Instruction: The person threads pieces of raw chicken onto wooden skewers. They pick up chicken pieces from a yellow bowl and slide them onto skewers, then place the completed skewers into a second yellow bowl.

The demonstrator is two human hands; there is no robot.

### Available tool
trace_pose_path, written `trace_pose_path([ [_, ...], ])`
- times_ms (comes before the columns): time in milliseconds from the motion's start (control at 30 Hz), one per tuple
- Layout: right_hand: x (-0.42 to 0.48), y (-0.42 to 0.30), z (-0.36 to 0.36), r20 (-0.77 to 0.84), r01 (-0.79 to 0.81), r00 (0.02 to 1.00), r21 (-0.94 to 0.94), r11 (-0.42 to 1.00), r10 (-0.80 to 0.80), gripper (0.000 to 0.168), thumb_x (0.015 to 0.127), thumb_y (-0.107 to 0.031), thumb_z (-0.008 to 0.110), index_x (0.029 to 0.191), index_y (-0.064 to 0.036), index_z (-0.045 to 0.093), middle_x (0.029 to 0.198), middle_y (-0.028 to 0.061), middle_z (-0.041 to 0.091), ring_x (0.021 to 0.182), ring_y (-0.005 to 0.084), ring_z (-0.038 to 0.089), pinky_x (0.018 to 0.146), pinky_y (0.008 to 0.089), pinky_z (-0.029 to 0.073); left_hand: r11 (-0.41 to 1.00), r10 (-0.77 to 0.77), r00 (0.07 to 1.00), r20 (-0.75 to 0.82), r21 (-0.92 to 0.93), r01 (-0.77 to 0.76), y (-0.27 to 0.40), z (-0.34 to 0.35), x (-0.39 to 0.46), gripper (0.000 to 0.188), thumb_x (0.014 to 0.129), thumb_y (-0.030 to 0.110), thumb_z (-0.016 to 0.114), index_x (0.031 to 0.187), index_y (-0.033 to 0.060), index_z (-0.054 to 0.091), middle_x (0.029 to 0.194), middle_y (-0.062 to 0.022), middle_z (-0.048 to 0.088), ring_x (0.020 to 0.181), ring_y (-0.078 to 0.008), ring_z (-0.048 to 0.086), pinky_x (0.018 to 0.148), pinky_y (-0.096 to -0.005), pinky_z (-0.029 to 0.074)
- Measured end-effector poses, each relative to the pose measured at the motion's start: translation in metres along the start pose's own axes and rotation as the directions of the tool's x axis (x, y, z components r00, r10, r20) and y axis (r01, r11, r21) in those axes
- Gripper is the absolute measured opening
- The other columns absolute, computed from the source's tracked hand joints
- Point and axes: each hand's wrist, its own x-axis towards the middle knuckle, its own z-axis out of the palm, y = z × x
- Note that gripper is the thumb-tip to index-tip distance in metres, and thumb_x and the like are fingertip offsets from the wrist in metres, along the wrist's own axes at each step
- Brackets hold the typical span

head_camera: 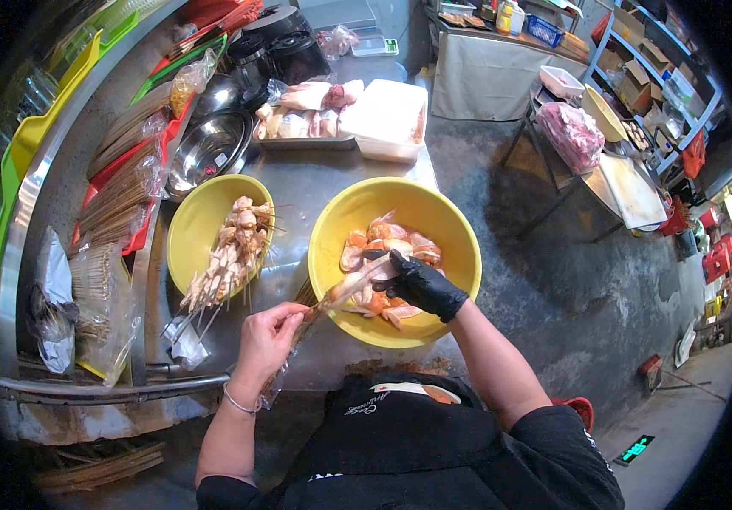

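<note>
My left hand point(271, 335), bare with a bracelet at the wrist, pinches the end of a skewer near the left rim of the larger yellow bowl point(458, 220). My right hand point(426, 285), in a black glove, holds pale raw poultry pieces point(356, 285) on that skewer, over the bowl. Beneath it lie raw chicken wings point(429, 245) with orange marinade. A smaller yellow bowl point(190, 229) to the left holds skewered poultry point(229, 255), the skewer ends sticking out over its rim. A bundle of thin skewers point(305, 296) in plastic lies partly hidden behind my left hand.
A metal tray of raw meat point(305, 143) and a white plastic tub point(397, 150) stand at the back of the steel table point(296, 229). Steel bowls point(209, 150) sit back left. A shelf at left bears bundled skewers point(117, 197). A round table point(601, 188) stands right.
</note>
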Motion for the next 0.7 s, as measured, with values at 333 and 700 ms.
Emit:
trace_pose_path([
  [333,-0.017,-0.017,-0.007,0.085,0.179,0.983,-0.595,0.783,-0.16,0.053,0.085,-0.007,0.065,0.135,-0.004,0.047,0.126,0.0087,0.058,0.114,0.0157,0.053,0.098,0.0298,0.043,0.886,-0.017,0.99,0.138,-0.457,0.079,-0.032,0.004,0.001,0.015,0.091,0.005,0.059,0.102,-0.0002,0.069,0.083,0.0011,0.067,0.063,-0.0008,0.047,0.056,-0.0174,0.039],
  [700,0.003,0.001,0.012,-0.256,0.035,0.966,0.023,0.999,-0.027,0.038,0.096,-0.03,0.054,0.116,0.001,0.055,0.102,0.0122,0.064,0.091,0.0227,0.066,0.08,0.0346,0.056,0.981,0.102,0.995,-0.013,-0.164,-0.102,-0.012,-0.001,0.003,0.016,0.087,0.007,0.064,0.1,0.0032,0.071,0.083,-0.0066,0.072,0.065,-0.0066,0.059,0.058,-0.0227,0.046],
])
